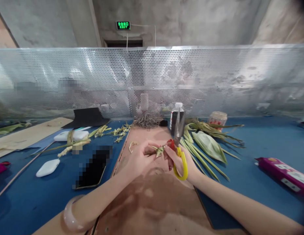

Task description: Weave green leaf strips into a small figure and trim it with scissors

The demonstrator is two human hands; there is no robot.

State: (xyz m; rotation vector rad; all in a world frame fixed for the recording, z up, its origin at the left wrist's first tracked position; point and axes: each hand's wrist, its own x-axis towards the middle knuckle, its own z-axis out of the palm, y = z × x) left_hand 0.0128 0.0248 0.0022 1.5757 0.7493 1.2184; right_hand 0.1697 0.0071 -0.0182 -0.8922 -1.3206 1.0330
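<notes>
Over the middle board, my left hand (141,156) is closed, pinching a small pale-green piece of knotted leaf strips (159,151). My right hand (184,160) is wrapped round scissors (183,168) with a yellow handle; their blades point up and away from the leaf piece. Something red shows by the right fingers, and I cannot tell whether it belongs to the scissors. The right fingertips meet the leaf piece from the right side. Just right of this hand lie long green leaf strips (203,156) and a broad pale leaf (210,145).
A bottle (173,112), a jar (217,120) and a tangle of grey cord (148,120) stand or lie near the perforated metal screen (98,71). To the left are a phone (94,169), a white case (48,167) and leaf scraps (121,130). A purple packet (284,173) lies right.
</notes>
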